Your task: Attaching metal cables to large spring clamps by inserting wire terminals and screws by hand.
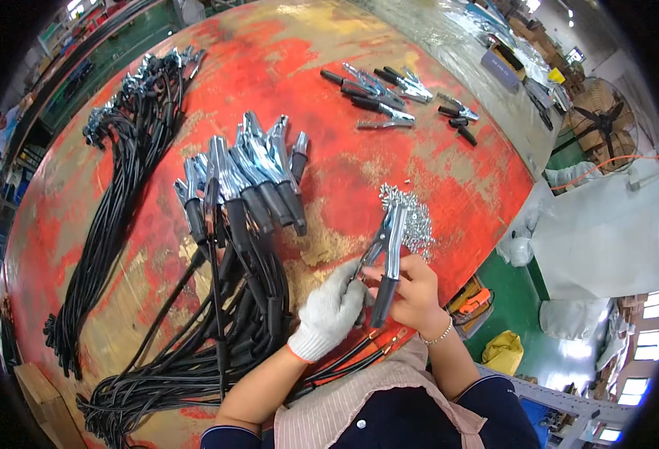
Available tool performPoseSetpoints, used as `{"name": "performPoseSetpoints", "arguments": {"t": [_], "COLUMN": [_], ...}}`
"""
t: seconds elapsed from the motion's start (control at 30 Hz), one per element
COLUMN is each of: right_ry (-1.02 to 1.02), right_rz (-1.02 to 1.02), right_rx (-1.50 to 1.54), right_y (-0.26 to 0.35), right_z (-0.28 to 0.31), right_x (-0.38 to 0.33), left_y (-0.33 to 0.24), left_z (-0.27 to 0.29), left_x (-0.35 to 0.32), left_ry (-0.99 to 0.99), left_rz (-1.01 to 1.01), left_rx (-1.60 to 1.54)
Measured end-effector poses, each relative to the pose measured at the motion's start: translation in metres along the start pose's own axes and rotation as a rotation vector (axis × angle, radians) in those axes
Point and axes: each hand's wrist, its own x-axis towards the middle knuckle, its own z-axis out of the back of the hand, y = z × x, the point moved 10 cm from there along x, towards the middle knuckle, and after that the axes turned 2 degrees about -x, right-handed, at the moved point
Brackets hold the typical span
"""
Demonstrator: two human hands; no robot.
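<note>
Green flooring [520, 299] and a black-bladed fan [603, 123] lie beyond the right edge of a wide workbench [468, 194], whose red paint is worn through to brown patches. At the bench's near edge, the left hand [326, 314], in a white knitted glove with an orange cuff, and the bare right hand [415, 295], with a beaded bracelet at the wrist, both grasp one silver metal spring clamp with a black-sleeved handle [394, 243]. Gloved fingers close on its left side, while the right fingers curl around behind the black sleeve. Its metal end points toward the far edge, overlapping a heap of small shiny metal fasteners [418, 224].

Left of the hands, a cluster of silver clamps with black grips [251, 172] lies toward the middle of the bench, above a tangle of black cables [187, 389] that spreads to the near left corner. Another long bundle of black cables with silver ends [120, 202] runs along the left edge. Several loose silver-and-black clamps [378, 93] rest near the far right edge, well apart from the hands.
</note>
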Motion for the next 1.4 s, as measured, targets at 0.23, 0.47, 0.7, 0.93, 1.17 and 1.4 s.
{"name": "performPoseSetpoints", "arguments": {"t": [0.23, 0.47, 0.7, 0.93, 1.17, 1.4], "right_ry": [0.044, 0.154, 0.033, -0.161, 0.002, -0.119], "right_rz": [-0.015, -0.028, -0.248, -0.338, -0.532, -0.549], "right_rx": [0.010, 0.016, -0.151, -0.484, -0.530, -0.516], "right_y": [-0.007, -0.011, -0.157, -0.352, -0.516, -0.523], "right_z": [-0.007, -0.008, 0.039, 0.062, 0.086, 0.073], "right_x": [-0.012, -0.006, 0.018, 0.082, 0.092, 0.128], "left_y": [-0.001, -0.023, -0.105, -0.094, -0.044, -0.010], "left_z": [0.002, 0.015, 0.108, 0.133, 0.162, 0.162], "left_x": [-0.003, -0.006, -0.041, -0.039, -0.153, -0.170], "left_ry": [-0.014, -0.084, -0.643, -0.808, -0.845, -1.048], "left_rz": [0.030, -0.124, -0.416, -0.079, 0.112, 0.176], "left_rx": [0.024, 0.351, 0.286, 1.192, 0.906, 0.530]}}
